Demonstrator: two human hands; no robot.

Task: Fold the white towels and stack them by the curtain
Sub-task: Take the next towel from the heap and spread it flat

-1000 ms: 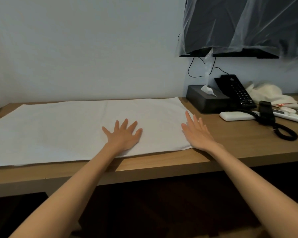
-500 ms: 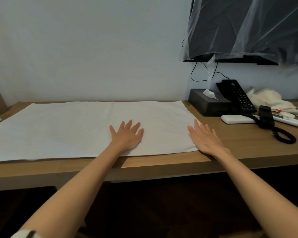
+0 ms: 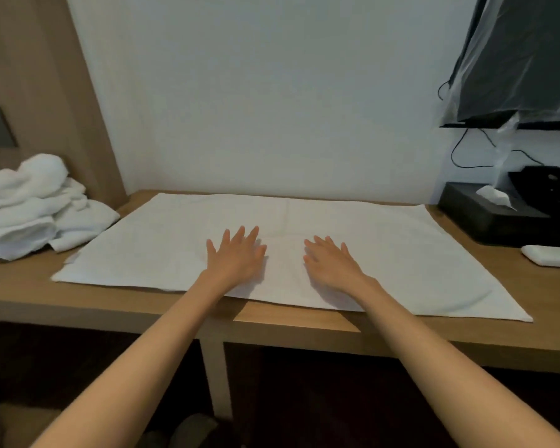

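Observation:
A white towel (image 3: 401, 247) lies spread flat across the wooden desk (image 3: 20, 295), its near edge close to the desk's front. My left hand (image 3: 236, 257) rests palm down on the towel's middle with fingers spread. My right hand (image 3: 332, 263) lies flat on the towel just to the right of it, fingers straight. A heap of crumpled white towels (image 3: 33, 205) sits at the desk's left end, touching the spread towel's far left corner.
A black tissue box (image 3: 485, 215) and a black phone (image 3: 553, 195) stand at the right end, with a white remote (image 3: 550, 255) in front. A plastic-covered screen (image 3: 524, 59) hangs above them. A brown panel (image 3: 46, 92) rises at the left.
The view has swung left, bringing the towel heap into sight. My right hand has moved from the towel's right edge toward its middle, close to my left hand.

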